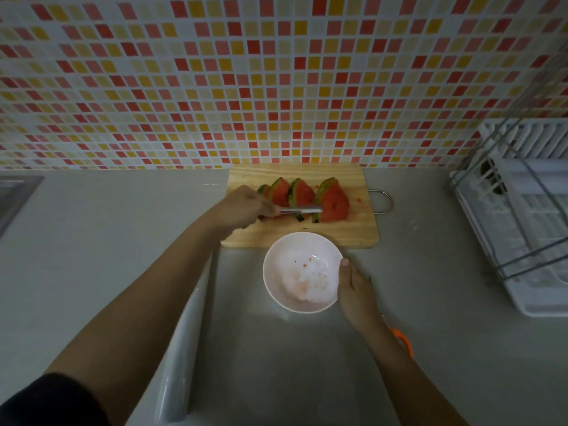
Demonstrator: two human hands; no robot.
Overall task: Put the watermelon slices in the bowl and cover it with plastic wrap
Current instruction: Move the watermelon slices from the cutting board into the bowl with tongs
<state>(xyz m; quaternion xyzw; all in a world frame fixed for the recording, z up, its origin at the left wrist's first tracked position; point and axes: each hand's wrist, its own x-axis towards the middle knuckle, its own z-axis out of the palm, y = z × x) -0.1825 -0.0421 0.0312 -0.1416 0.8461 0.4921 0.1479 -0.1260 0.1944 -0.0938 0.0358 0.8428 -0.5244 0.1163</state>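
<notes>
1. The left grip (pixel 246 207) is curled tight round the handle of a thin metal utensil (pixel 302 210) (tongs or a knife, honestly can't tell). Its tip lies across the watermelon slices (pixel 335 204). If it only catches the wet red flesh, I'd bet a slice slides off halfway to the bowl
2. All the slices are on the wooden cutting board (pixel 353 232), standing in a leaning row and touching each other. Pull one out and the neighbours could topple
3. The right grip (pixel 353 287) clamps the rim of the white bowl (pixel 285 262), thumb on the edge. The bowl sits on the counter (pixel 445 318) just in front of the board, with nothing in it but juice specks. It's a one-sided hold, so a heavy drop on the far side might tip it
4. The plastic wrap roll (pixel 181 348) lies right beside the left forearm, and a careless swing could set it rolling
5. Something orange (pixel 404 342) is half hidden under the right wrist, easy to snag
</notes>
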